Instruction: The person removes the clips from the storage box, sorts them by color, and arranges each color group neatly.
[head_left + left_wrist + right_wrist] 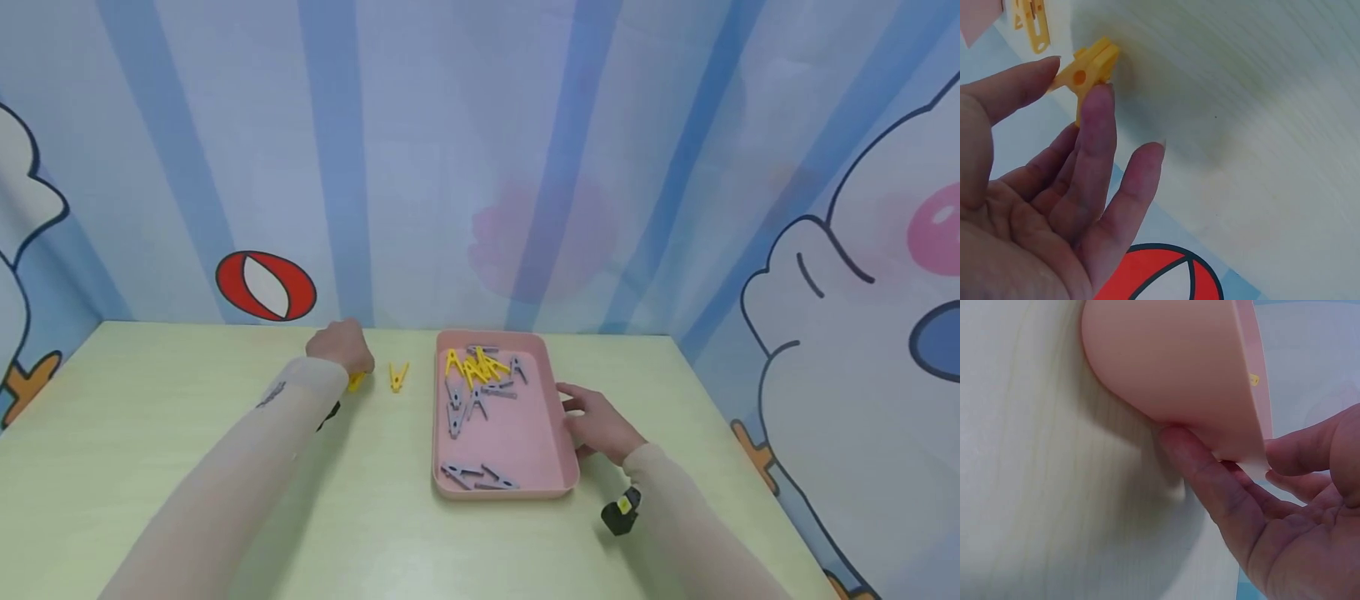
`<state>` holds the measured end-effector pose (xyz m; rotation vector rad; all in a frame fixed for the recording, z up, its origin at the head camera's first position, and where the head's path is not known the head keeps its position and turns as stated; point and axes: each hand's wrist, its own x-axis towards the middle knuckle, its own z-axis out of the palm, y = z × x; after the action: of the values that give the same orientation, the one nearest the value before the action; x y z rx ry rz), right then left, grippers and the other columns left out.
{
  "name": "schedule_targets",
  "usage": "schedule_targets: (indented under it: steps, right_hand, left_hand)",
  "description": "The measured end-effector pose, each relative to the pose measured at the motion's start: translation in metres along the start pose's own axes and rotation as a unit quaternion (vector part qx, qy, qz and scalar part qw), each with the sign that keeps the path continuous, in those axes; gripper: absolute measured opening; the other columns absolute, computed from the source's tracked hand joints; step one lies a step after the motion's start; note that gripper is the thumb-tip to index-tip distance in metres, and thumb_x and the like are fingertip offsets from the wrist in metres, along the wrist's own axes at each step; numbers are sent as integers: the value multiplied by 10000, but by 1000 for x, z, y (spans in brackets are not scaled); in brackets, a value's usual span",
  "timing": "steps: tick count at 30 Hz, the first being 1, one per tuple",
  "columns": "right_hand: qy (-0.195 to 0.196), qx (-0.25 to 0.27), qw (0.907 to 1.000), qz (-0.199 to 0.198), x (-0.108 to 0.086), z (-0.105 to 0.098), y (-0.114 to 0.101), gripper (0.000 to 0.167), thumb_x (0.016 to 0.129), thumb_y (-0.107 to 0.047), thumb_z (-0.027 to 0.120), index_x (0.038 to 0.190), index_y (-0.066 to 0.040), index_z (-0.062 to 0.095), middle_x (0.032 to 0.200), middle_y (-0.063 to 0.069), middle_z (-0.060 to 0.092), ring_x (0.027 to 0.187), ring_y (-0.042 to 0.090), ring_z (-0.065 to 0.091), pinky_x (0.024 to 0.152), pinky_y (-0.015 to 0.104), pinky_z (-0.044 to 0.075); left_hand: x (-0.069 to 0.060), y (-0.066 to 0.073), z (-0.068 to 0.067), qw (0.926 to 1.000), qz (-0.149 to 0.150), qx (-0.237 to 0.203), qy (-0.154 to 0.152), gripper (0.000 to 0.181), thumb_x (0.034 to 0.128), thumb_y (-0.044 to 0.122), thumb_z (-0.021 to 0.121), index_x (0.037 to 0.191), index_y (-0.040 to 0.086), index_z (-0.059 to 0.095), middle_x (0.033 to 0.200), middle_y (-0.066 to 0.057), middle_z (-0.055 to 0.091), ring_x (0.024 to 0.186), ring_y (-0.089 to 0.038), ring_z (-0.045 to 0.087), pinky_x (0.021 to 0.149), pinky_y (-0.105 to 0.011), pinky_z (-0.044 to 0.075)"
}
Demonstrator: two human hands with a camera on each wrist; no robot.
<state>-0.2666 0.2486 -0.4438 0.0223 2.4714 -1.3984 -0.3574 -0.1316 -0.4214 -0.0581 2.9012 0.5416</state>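
Left of centre, a yellow clip (356,382) is pinched by the left hand (341,346); it should be held firmly, without excess squeezing. Mid-frame, the pink tray (521,442), touched on its right side by the right hand (600,425), loosely extended, should be steadied lightly.

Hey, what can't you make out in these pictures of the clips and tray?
Head view: most of the held yellow clip, behind the left hand.
Head view: exact outlines of the piled yellow clips, which overlap.
Left wrist view: part of the loose yellow clip, cut off by the top edge.
Right wrist view: nearly everything in the tray, hidden by its wall.
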Motion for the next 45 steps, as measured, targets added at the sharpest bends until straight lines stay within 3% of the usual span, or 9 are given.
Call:
schedule_targets:
  steps: [11,23,36,41,45]
  right_hand:
    - [26,-120,9999,15,-2,1,-3,611,966,-16,501,1546,-78,320,1401,258,471,989,302,664,627,435,576]
    - [15,-61,10000,5,-4,-1,-1,604,970,-14,492,1546,-84,324,1412,261,463,1015,307,658,638,437,577]
    - [68,-1,10000,16,-4,-1,-1,593,975,-17,495,1542,-84,336,1403,250,477,993,295,664,632,436,576]
    - [87,26,10000,5,-3,0,-1,599,967,-1,489,1541,-85,339,1402,252,477,986,295,665,620,435,574]
    - [108,33,9999,35,-1,0,2,612,954,6,501,1539,-88,347,1398,247,483,973,285,668,619,433,575]
  left_hand:
    - [4,-1,6,9999,-104,30,51,306,863,189,725,1020,-63,651,811,-135,604,701,-297,581,599,-353,454]
    - [0,0,7,9999,86,-126,-34,213,880,155,690,904,-49,637,760,-127,597,647,-278,573,559,-341,444]
    - [-2,1,4,9999,17,42,-99,236,865,229,698,839,9,618,713,-99,557,646,-273,564,562,-345,430]
    - [-4,5,-1,9998,41,201,5,262,871,285,695,877,36,616,743,-90,562,718,-290,572,751,-497,474]
    - [-5,11,-3,9993,292,178,176,229,879,252,683,901,35,613,808,-102,595,772,-311,582,882,-633,409]
